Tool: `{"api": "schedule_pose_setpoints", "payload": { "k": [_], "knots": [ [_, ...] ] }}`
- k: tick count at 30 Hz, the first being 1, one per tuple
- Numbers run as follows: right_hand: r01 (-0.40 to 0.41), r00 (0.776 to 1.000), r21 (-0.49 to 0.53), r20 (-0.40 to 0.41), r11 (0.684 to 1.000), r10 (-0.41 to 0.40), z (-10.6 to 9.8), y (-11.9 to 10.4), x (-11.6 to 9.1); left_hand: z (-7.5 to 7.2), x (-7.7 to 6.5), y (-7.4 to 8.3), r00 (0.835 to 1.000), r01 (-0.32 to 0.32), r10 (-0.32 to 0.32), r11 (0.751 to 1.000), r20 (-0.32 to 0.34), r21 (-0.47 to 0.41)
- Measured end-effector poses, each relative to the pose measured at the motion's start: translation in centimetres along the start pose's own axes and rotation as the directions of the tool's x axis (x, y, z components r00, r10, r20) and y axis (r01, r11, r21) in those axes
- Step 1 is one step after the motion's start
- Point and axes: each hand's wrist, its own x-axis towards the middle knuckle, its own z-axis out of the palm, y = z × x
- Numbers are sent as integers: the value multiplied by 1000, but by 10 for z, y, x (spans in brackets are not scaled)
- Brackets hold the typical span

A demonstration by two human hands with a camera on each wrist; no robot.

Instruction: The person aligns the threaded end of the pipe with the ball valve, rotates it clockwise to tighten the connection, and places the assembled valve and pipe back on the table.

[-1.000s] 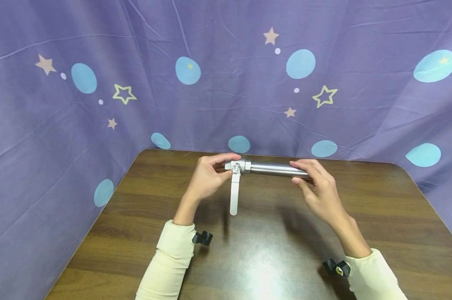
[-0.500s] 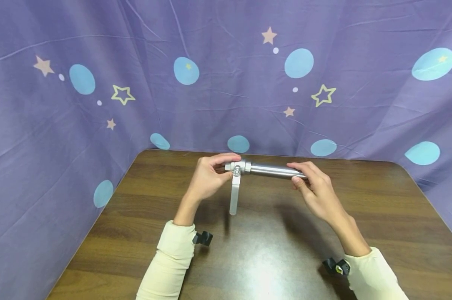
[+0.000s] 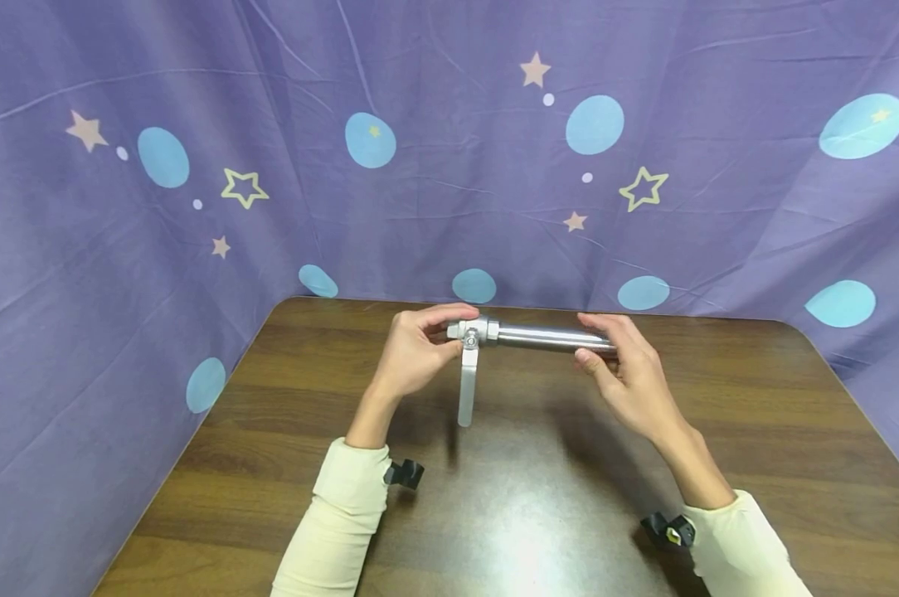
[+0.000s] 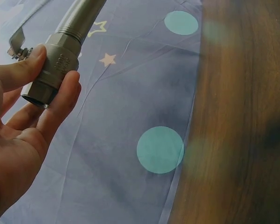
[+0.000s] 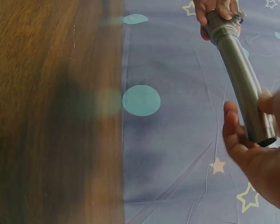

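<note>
A silver ball valve (image 3: 478,331) with a flat lever handle (image 3: 468,385) is joined end to end to a smooth steel pipe (image 3: 542,336), and both are held level above the table. My left hand (image 3: 415,356) grips the valve body, thumb on the near side and fingers on the far side. In the left wrist view the valve's open hex end (image 4: 39,93) faces my palm. My right hand (image 3: 636,377) surrounds the pipe's free end loosely. The right wrist view shows a gap between its fingers (image 5: 231,119) and the pipe, while the blurred thumb overlaps the other side.
Beneath the hands lies a brown wooden table (image 3: 270,464) with a bright glare spot near its front. A purple curtain (image 3: 434,215) with stars and blue dots hangs behind it and along the sides. Black mounts (image 3: 405,474) sit at both wrists.
The right hand has shifted slightly along the pipe, and its fingers and thumb have spread off the pipe's surface. The left hand keeps its grip on the valve.
</note>
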Motion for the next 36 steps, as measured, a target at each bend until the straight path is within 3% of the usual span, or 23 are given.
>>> {"api": "schedule_pose_setpoints", "payload": {
  "k": [7, 14, 36],
  "knots": [
    [51, 995, 78, -84, 996, -45, 2, -3, 1, 0, 1, 0, 999, 40, -41, 999, -21, -3],
    [138, 984, 63, -122, 988, -129, 4, -2, 1, 0, 0, 0, 998, 60, -60, 998, -17, 2],
    [145, 986, 78, -93, 986, -137, 1, -1, 3, -1, 0, 6, 995, 97, -97, 995, -6, 1]
  ]
}}
